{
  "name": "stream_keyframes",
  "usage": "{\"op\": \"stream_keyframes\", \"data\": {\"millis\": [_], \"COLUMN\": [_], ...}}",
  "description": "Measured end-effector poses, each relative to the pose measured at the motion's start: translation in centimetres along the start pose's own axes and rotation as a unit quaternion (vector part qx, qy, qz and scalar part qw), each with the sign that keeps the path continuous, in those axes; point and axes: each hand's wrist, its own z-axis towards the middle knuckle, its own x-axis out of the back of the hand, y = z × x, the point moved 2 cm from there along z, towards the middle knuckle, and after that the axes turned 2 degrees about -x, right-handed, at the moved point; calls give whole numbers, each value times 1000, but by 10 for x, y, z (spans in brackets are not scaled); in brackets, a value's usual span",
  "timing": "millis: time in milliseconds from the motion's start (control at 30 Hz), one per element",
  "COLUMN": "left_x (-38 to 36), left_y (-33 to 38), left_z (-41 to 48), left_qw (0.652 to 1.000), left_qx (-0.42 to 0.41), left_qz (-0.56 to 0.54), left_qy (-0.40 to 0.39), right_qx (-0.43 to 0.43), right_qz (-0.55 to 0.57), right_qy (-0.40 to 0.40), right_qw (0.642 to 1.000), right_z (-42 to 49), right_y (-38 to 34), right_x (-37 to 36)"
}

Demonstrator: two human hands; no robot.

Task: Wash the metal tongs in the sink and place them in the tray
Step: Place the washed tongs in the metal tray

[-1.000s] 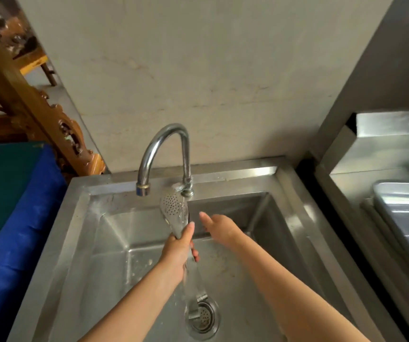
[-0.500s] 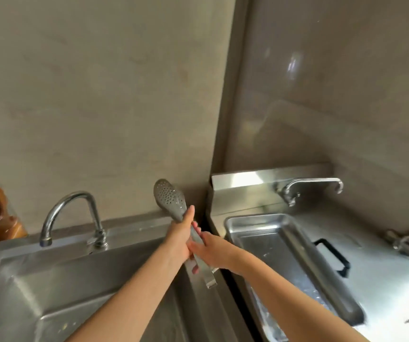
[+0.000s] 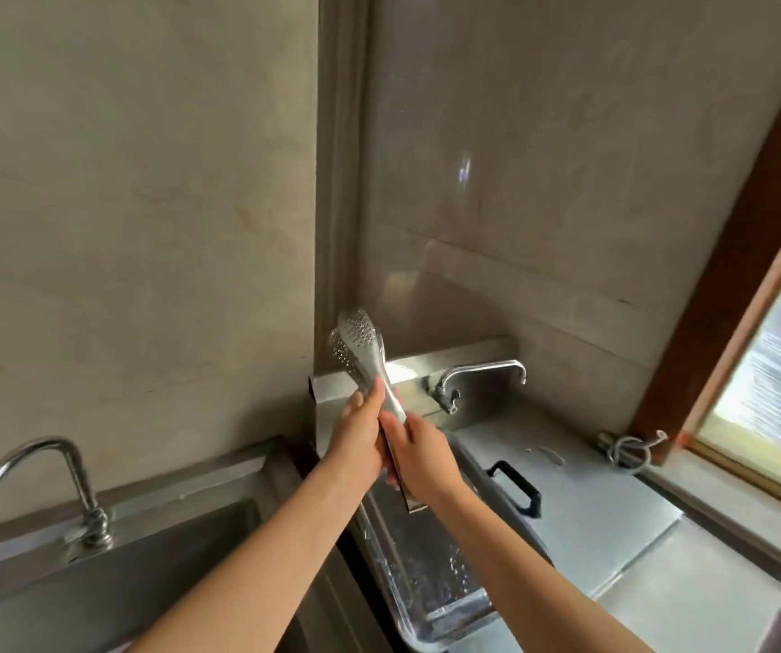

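Centrally, the metal tongs [image 3: 362, 346] are held in the air by both hands. They tilt a little off upright, with the perforated spoon heads uppermost and the hinged end pointing down from under the right grip [image 3: 421, 459]. The left grip [image 3: 355, 435] (the person's left hand) wraps the arms just below the heads, fingers curled round them. The right grip, the other hand, closes on the lower shaft and touches the left. The two arms of the tongs lie pressed together. The tongs hang above the far part of the tray [image 3: 431, 572], which sits on the counter [image 3: 591, 501] just to the right of the sink [image 3: 153, 549]; they touch neither.

Handling, as a judgement: thin sheet steel — light, stiff and not fragile, yet springy, so the arms will likely splay once the squeeze is released. If wet from washing, the polished shaft would be slippery. The narrow waist between heads and hinge, where both grips sit, offers the surest hold. For one hand alone, the hinge end looks the better place to lower the tongs flat into the tray — a drop would clatter and could bounce over the low rim.
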Motion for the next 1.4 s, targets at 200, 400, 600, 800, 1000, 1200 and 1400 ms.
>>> {"op": "stream_keyframes", "data": {"millis": [200, 400, 600, 800, 1000, 1200, 1400], "left_x": [-17, -21, -11, 21, 71, 103, 110], "left_y": [-33, -59, -88, -93, -89, -92, -101], "left_z": [-17, -13, 5, 26, 38, 38, 38], "left_qw": [997, 990, 987, 994, 986, 983, 982], "left_qx": [28, 85, 121, 90, 67, 88, 123], "left_qz": [-13, -50, -72, 24, 94, 97, 85], "left_qy": [-66, -103, -77, 51, 119, 128, 115], "right_qx": [0, -5, -28, -69, -149, -218, -211], "right_qz": [-130, -264, -250, -200, -162, -227, -260], "right_qy": [95, 138, 114, 111, 79, 50, 84], "right_qw": [987, 955, 961, 971, 972, 948, 938], "right_z": [-19, -15, -11, 5, 16, 13, 19], "right_y": [22, 43, 64, 97, 169, 227, 249], "right_x": [14, 23, 23, 36, 22, -9, -13]}}
